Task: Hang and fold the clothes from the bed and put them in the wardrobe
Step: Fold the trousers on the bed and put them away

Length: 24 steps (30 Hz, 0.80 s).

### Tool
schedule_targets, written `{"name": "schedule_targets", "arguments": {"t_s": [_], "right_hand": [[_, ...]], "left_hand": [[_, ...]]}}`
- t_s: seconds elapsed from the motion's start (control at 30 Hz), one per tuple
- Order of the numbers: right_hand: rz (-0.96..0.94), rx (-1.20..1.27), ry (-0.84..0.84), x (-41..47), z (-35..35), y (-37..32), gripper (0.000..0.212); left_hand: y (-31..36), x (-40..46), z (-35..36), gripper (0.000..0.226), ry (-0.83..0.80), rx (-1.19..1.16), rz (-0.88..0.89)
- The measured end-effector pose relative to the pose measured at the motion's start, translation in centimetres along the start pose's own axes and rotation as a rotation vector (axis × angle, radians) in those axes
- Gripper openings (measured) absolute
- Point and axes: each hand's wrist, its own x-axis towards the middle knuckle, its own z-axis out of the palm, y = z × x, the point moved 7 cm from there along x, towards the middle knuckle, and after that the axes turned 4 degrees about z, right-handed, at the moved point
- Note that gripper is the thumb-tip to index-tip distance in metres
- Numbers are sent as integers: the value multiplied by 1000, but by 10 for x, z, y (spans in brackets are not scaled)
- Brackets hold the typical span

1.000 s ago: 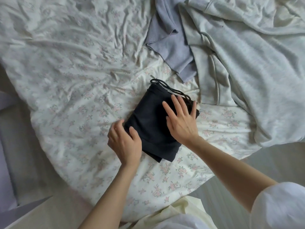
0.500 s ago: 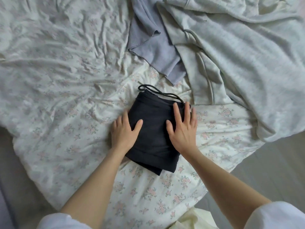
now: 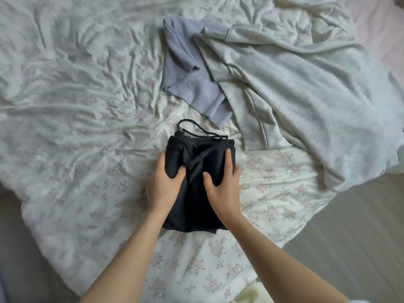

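While it lay centre frame on the floral-sheeted bed, folded black soft-knit drawstring garment: both sides gripped by left hand and right hand, fingers curled; judged light, limp, best lifted by its edges.

Illumination was soft, diffuse and even, of daylight character, with no glare recorded. Shadows were faint, confined to the creases of the bedsheet and the folds of the grey garment. The black garment registered as near-solid dark with little surface detail. Wide-angle distortion curved the frame edges. Overall sharpness was moderate; fine texture appeared smeared, particularly toward the corners.
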Motion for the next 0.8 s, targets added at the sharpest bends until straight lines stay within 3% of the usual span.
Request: {"name": "schedule_targets", "arguments": {"t_s": [0.17,0.43,0.8], "right_hand": [[-397,-177,-59,-10,6,-78,78],[-731,-182,-75,-64,36,-194,76],[-1111,60,-172,-292,97,-328,66]], "left_hand": [[14,-27,-62,62,297,-103,-64],[46,-59,-180,58,597,-122,14],[5,-212,-399,57,1080,-72,193]]}}
